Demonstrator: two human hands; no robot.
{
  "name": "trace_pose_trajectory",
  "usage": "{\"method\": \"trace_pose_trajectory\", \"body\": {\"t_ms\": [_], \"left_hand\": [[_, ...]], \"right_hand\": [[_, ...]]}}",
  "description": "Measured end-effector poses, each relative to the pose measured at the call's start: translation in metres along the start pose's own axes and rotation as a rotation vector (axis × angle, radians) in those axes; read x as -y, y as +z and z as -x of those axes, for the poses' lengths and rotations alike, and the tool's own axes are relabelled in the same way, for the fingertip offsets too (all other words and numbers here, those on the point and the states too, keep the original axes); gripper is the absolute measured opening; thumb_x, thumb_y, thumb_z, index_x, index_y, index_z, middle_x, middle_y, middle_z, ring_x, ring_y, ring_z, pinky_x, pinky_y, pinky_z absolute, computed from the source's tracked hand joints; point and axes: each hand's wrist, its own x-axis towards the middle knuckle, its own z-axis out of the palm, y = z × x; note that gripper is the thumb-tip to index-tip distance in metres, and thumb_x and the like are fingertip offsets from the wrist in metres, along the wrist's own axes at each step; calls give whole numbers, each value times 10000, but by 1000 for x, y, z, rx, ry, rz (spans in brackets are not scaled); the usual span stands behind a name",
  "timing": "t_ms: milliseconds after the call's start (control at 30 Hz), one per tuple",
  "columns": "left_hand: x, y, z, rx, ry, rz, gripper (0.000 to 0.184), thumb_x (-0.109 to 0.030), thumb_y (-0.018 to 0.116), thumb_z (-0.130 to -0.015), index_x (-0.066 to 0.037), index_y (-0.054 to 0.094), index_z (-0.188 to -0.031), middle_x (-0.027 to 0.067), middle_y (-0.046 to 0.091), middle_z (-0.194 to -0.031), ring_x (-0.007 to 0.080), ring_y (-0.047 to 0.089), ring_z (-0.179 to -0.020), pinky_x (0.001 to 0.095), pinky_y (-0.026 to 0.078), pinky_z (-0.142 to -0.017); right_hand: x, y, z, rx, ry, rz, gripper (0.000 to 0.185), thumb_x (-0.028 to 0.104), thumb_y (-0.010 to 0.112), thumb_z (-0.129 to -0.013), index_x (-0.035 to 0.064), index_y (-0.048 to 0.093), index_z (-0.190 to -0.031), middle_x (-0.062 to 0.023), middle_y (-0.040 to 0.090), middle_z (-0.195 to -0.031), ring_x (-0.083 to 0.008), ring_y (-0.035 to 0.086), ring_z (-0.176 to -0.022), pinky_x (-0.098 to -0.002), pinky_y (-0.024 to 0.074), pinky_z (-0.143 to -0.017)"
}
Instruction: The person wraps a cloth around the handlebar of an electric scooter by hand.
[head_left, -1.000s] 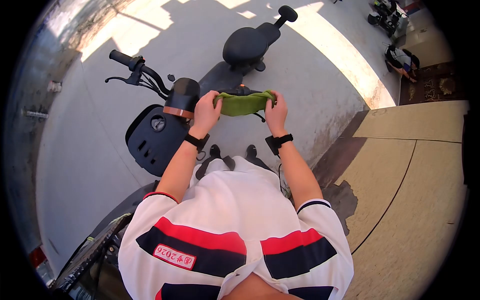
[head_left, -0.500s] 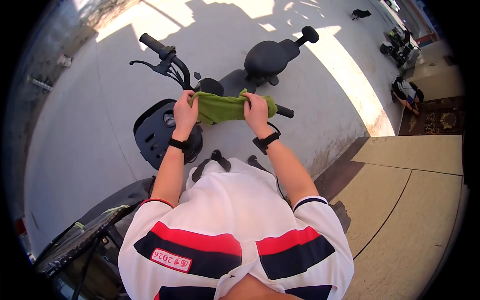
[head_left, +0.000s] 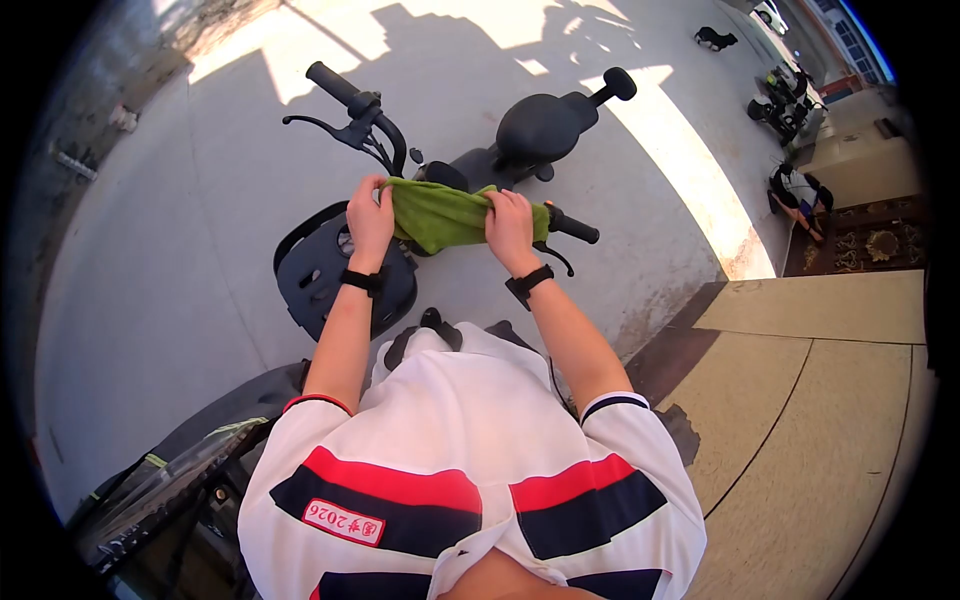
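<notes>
A green cloth (head_left: pixel 440 218) is stretched between my two hands, its middle sagging a little. My left hand (head_left: pixel 370 222) pinches one upper corner, and my right hand (head_left: pixel 511 228) grips the other end. Beyond and below the cloth stands a dark electric scooter, whose black seat (head_left: pixel 545 128) shows past it. One handlebar grip (head_left: pixel 333 84) with a brake lever sticks out at the upper left; the other grip (head_left: pixel 574 226) shows just right of my right hand. A dark blue front basket (head_left: pixel 335 275) sits beside my left forearm. The cloth hides the middle of the handlebar.
At the lower left is a dark vehicle (head_left: pixel 190 470) partly in view. Tan stone paving (head_left: pixel 810 440) lies to the right. Farther off, a person (head_left: pixel 800 195) crouches by an ornate brown door (head_left: pixel 875 235), near a parked motorbike (head_left: pixel 785 105) and a black dog (head_left: pixel 715 40).
The view has shifted slightly, so the scooter appears farther right. Its right brake lever now shows more clearly. Both hands still hold the cloth, which now hangs a little differently.
</notes>
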Motion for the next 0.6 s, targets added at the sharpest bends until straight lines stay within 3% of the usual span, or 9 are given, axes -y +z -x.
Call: {"method": "trace_pose_trajectory", "body": {"t_ms": [100,133,233,267,333,433,533,600], "left_hand": [[-8,17,-6,36,-6,150,121,-41,648,-929,0,641,-1043,168,697,-915,266,651,-676,365,519,-665],[-8,22,-9,49,57,141,136,-8,629,-919,6,633,-1054,179,692,-992,314,673,-802,377,532,-751],[-13,36,-8,155,159,171,175,-33,632,-906,-20,625,-1081,173,680,-1090,408,646,-981,439,526,-847],[-12,40,-5,246,159,151,201,-26,626,-905,-22,609,-1105,161,668,-1141,406,639,-1035,441,522,-881],[-12,47,5,261,195,131,205,-22,622,-907,-23,609,-1112,160,669,-1147,402,635,-1057,437,521,-891],[-13,46,13,276,185,152,190,-10,624,-902,-13,615,-1092,155,676,-1165,394,627,-1101,427,519,-919],[-16,38,21,295,181,145,176,6,634,-895,1,619,-1071,159,685,-1170,388,639,-1097,416,517,-938],[-19,31,28,295,214,116,175,9,637,-893,5,627,-1067,164,689,-1153,385,645,-1086,417,520,-931]], "right_hand": [[-7,-8,1,38,63,30,220,28,662,-841,36,678,-1060,-137,700,-1052,-329,628,-1061,-450,465,-965],[-8,-11,1,54,95,28,217,30,663,-842,36,675,-1058,-140,699,-1052,-328,628,-1064,-451,467,-963],[-11,-18,4,47,148,25,218,29,660,-846,36,664,-1064,-146,698,-1054,-335,630,-1064,-455,468,-961],[-12,-19,6,25,153,18,218,23,657,-847,40,662,-1064,-140,700,-1049,-340,634,-1050,-474,456,-985],[-12,-23,9,-12,161,1,218,10,651,-850,48,660,-1065,-126,703,-1037,-352,642,-1023,-513,431,-1032],[-14,-28,13,-10,118,29,225,16,657,-838,36,665,-1063,-143,700,-1064,-364,626,-1073,-458,473,-961],[-11,-27,14,-51,131,-35,236,-1,643,-840,59,664,-1067,-129,702,-1053,-367,631,-1056,-545,405,-1049],[-10,-24,11,-36,139,-14,238,0,652,-828,58,669,-1058,-123,701,-1065,-357,613,-1104,-497,424,-1024]]}}
